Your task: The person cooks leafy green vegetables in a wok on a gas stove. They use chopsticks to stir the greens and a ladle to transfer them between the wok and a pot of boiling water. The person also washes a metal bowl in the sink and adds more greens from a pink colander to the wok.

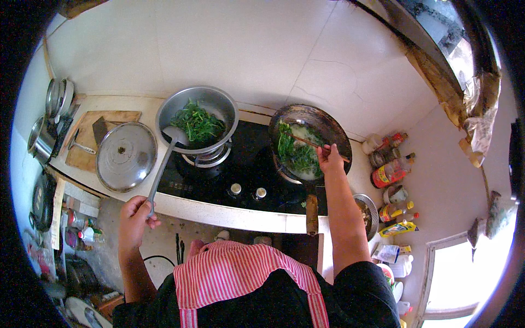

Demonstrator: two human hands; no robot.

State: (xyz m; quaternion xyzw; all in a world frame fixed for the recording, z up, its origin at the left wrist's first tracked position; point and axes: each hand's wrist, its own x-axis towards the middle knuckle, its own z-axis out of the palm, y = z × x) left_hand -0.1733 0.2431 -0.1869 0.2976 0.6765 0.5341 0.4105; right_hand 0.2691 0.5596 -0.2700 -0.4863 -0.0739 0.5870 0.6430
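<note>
My left hand (138, 211) grips the end of a long-handled grey ladle or spatula (162, 168), its head resting inside the rim of a large metal pot (232, 133). Cooked leafy greens (197, 123) lie in that pot, over the left burner. On the right burner is a dark wok (338, 127) with more greens (301, 158) in pale, bubbling liquid. My right hand (330, 158) holds wooden chopsticks (305, 141) above the wok, their tips at the greens by its left side. The wok's wooden handle (312, 209) points towards me.
A metal lid (127, 156) lies left of the pot, partly over a wooden cutting board (84, 123) with a cleaver (99, 130). Two knobs (261, 192) sit on the black hob (213, 184). Sauce bottles (387, 174) and a strainer basket (371, 213) stand at the right.
</note>
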